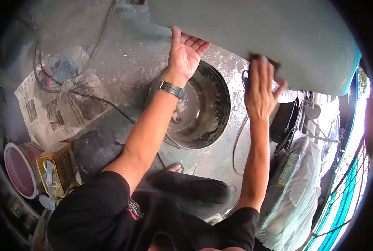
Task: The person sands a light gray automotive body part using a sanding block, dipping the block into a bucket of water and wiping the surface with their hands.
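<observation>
My right hand (261, 90) lies with its fingers over a dark pad with a yellowish edge (274, 63), pressed to a smooth grey-green panel (253, 29). The pad and fingertips are blurred, so the pad's kind is unclear. My left hand (185, 56) is at the panel's near edge, wet palm up and fingers apart, with the thumb at the edge. Whether its fingertips reach under the panel cannot be made out. A dark watch (172, 89) is on that wrist. Below the left hand, a round dark bucket (222, 90) holds cloudy water.
Crumpled newspaper (52, 115) lies on the stained floor at left, crossed by a dark cable (98, 99). A white-rimmed tub (21, 169) and a gold tin (54, 171) stand lower left. A plastic-wrapped bundle (293, 188) and turquoise fencing (341, 201) are at right.
</observation>
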Tool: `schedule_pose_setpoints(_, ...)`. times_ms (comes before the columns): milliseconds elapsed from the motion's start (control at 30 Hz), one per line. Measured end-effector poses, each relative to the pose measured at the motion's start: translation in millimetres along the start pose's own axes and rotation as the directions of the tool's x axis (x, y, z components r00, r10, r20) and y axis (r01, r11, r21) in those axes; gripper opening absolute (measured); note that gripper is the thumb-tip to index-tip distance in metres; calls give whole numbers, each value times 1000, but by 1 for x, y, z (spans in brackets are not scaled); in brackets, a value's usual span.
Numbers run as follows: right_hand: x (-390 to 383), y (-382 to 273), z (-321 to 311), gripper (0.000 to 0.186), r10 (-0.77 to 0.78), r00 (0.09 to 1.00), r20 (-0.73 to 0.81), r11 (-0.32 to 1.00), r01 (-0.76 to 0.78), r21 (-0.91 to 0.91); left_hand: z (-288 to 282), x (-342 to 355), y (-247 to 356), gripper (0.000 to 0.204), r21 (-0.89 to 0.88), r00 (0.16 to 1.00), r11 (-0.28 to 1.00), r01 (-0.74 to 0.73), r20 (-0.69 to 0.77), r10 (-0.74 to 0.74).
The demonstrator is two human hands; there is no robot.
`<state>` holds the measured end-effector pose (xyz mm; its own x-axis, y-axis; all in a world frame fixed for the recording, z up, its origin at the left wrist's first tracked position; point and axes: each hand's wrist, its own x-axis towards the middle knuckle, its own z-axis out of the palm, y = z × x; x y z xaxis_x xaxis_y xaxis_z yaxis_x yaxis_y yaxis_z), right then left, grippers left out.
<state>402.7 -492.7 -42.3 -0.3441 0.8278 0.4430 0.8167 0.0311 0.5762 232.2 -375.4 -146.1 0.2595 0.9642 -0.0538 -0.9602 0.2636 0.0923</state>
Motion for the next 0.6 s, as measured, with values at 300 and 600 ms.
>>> schedule_pose_setpoints(300, 21, -82, 50, 60, 35, 995, -95, 987, -19, 162, -12, 4, -15, 61, -20, 1000, 1000, 7, -22, -7)
schedule_pose_setpoints(600, 23, -58, 21, 91, 668, 711, -218, 699, -500, 511, -20, 10, -16, 58, -58, 998, 998, 21, 64, -17)
